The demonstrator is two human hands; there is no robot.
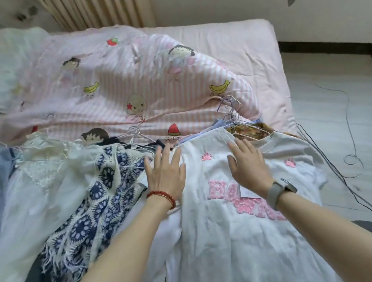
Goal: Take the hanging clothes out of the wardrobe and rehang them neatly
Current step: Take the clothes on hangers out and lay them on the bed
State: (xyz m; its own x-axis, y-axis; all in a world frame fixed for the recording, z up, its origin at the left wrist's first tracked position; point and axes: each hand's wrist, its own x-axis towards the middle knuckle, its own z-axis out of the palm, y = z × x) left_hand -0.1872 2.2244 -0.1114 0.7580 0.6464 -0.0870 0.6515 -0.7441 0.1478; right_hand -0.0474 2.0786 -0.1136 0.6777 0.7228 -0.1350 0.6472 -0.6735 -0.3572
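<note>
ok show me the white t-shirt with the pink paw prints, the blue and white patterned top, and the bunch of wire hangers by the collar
white t-shirt (pixel 223 246): head view, plain front below the lettering.
blue and white patterned top (pixel 104 192): head view, middle of the pattern.
wire hangers (pixel 233 110): head view, the hooks.

A home bedroom: I stand at a bed with a pale pink mattress (pixel 258 36), spread with a pink-striped cartoon-print quilt (pixel 135 85) and a white pillow (pixel 4 58). Clothes on thin wire hangers (pixel 232 112) lie heaped across it. Beige pleated curtains (pixel 101 6) hang beyond, above a grey plank floor (pixel 363 124).
</note>
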